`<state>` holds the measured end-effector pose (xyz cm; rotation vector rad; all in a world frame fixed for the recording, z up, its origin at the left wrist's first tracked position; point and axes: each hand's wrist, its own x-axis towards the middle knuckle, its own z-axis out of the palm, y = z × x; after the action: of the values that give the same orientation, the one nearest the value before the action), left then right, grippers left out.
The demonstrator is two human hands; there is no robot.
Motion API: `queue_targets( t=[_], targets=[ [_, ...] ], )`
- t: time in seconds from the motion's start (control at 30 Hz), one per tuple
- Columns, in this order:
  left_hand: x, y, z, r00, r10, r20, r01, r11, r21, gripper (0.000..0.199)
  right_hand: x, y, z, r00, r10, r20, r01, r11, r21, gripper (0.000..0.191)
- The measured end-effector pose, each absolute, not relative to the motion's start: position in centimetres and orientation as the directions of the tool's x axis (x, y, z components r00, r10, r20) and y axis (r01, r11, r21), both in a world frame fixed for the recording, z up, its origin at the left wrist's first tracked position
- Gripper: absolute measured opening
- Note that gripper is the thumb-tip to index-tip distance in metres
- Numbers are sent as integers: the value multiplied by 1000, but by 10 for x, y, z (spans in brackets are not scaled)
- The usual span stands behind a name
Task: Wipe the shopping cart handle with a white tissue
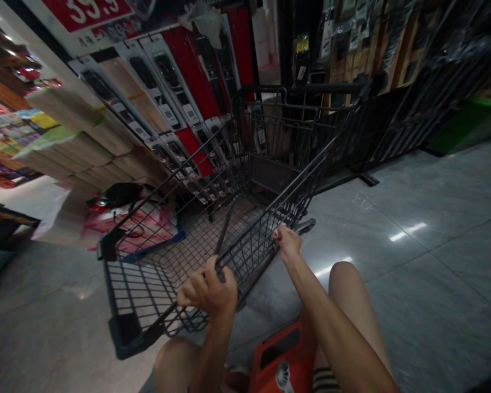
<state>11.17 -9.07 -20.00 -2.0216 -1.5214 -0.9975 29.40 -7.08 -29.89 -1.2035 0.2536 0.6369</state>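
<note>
A dark wire shopping cart [245,240] stands in front of me, turned at an angle, its push handle at the far end. No goods show in its basket. My left hand [210,286] is closed around the top rail of the near side, close to the front corner. Farther along that same side, my right hand [288,241] is closed in a fist beside the wire mesh. Something small, whitish and reddish, shows at its fingers, too small to name. Whether this fist touches the cart I cannot tell.
Packaged goods hang on a rack [167,82] behind the cart. Stacked paper packs [85,147] and a pink package [123,224] stand to the left. An orange item [284,349] with a white emblem lies at my lap. Grey tile floor [433,234] stretches to the right.
</note>
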Motion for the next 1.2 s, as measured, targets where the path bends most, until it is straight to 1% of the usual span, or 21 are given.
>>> queue_targets(
  t=[0.17, 0.33, 0.4, 0.5, 0.6, 0.67, 0.87, 1.03, 1.13, 1.2],
  targets=[
    [108, -87, -200, 138, 694, 707, 933, -331, 143, 22, 300, -77, -279, 829, 328, -453, -540, 258, -801, 19],
    [106, -91, -195, 145, 731, 666, 926, -338, 169, 24, 311, -75, -264, 882, 320, -347, -437, 272, -858, 26],
    [105, -94, -192, 163, 757, 633, 921, -347, 177, 26, 320, -74, -261, 929, 288, -232, -297, 209, -932, 26],
    [103, -97, -188, 215, 757, 617, 922, -366, 128, 28, 329, -76, -259, 965, 262, -10, -32, 79, -996, 22],
    [104, -100, -186, 247, 724, 644, 926, -372, 63, 28, 328, -82, -262, 951, 290, 107, 100, 40, -994, 14],
    [105, -101, -185, 244, 713, 657, 930, -363, 49, 27, 323, -86, -266, 933, 319, 164, 165, 24, -986, 12],
    [108, -103, -188, 222, 737, 638, 937, -342, 69, 28, 324, -89, -274, 878, 403, 260, 290, -14, -957, 9],
    [109, -103, -189, 195, 755, 626, 945, -315, 86, 27, 330, -91, -278, 777, 472, 417, 480, -15, -877, 10],
    [109, -103, -187, 175, 778, 604, 944, -307, 122, 27, 330, -94, -279, 753, 481, 448, 513, -3, -858, 11],
    [108, -103, -187, 172, 787, 593, 944, -304, 130, 27, 329, -97, -279, 755, 489, 437, 498, 6, -867, 10]
  ],
)
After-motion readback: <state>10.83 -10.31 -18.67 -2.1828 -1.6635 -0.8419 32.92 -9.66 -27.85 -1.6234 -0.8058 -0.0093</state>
